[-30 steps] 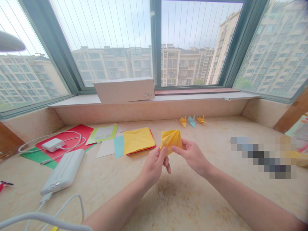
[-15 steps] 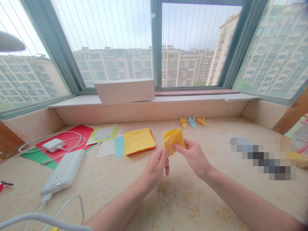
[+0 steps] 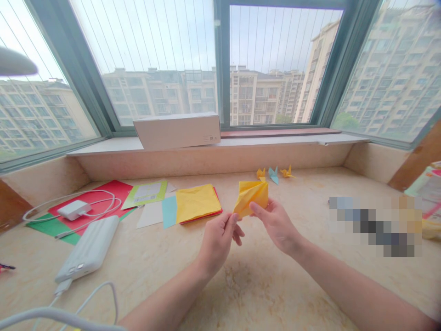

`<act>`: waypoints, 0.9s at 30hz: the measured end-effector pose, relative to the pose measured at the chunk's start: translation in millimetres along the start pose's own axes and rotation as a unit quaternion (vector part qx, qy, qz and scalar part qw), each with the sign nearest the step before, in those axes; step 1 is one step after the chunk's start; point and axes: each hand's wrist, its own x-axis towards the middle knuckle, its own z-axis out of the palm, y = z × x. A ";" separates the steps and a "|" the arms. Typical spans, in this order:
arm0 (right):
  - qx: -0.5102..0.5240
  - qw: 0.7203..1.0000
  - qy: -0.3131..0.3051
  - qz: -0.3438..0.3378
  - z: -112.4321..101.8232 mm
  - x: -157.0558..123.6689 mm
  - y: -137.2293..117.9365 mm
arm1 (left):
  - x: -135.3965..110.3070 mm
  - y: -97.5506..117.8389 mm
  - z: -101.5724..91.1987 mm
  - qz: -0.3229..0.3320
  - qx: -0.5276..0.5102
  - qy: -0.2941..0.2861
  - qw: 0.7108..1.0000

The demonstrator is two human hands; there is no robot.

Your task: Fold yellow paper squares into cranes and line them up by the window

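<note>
Partly folded yellow paper (image 3: pixel 252 196) held in the air above the stone counter (image 3: pixel 262 285), just right of centre. Left hand (image 3: pixel 217 240): thumb and forefinger closed in a narrow pinch on the lower left corner of the sheet, other fingers curled loosely beneath. Right hand (image 3: pixel 276 224): thumb pressed on the near face at the lower right edge, fingers behind the paper, so gripping it as well. Paper already creased into a layered, roughly diamond-shaped form with a flap raised at the top; no neck, tail or wings drawn out, hence judged about midway when set against the three small finished figures (image 3: pixel 274 174) standing at the back of the counter near the wall. Stack of unfolded coloured sheets (image 3: pixel 199 202) lying just left of the hands, apart from them. Farther left, well apart: power bank (image 3: pixel 88 250), charger (image 3: pixel 73 209) with coiled white cable (image 3: pixel 103 198) on a red sheet (image 3: pixel 117 187). Long cardboard box (image 3: pixel 177 130) on the window ledge (image 3: pixel 282 138) above. Bare counter beneath both hands and forearms, giving free room downward and toward the body; bounded at the back by the low wall under the ledge, at the right by a blurred patch of clutter (image 3: pixel 375 225).
</note>
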 end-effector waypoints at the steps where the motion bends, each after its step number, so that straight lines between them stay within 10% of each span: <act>1: 0.012 1.000 -0.015 0.005 0.6 -0.5 -0.6 | 0.2 -0.4 -0.2 0.000 0.000 -0.004 1.000; 9: 0.008 0.999 0.032 -0.001 -2.2 3.7 0.8 | 1.6 -8.1 0.9 -0.007 0.003 -0.031 0.999; 14: -0.148 0.969 0.118 -0.161 -12.3 4.8 1.4 | 3.7 -6.3 1.1 -0.097 -0.067 -0.006 0.993; 21: -0.449 0.809 -0.131 -0.356 -19.6 -1.5 1.3 | 5.9 5.0 -1.6 -0.086 -0.332 -0.057 0.937; 27: -0.487 0.768 -0.210 -0.359 -19.7 1.1 -1.6 | 12.6 -0.6 -6.7 -0.089 -0.324 -0.001 0.942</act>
